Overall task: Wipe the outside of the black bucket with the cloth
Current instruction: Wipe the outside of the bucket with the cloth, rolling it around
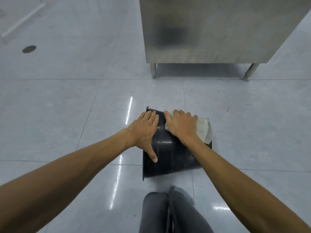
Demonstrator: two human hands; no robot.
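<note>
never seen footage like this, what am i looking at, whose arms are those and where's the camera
No machine here: one camera worn on a person's head looks forward and down, so the two bare arms are the wearer's own. A black plastic bucket lies on its side on the glossy grey tiled floor. The left hand rests flat on it, fingers straight. The right hand presses a pale crumpled cloth against the bucket's outside; its fingertips are hidden, so its grip is unclear. Behind stands a stainless steel cabinet on short legs; the wearer's knees in dark grey trousers show at the bottom.
</note>
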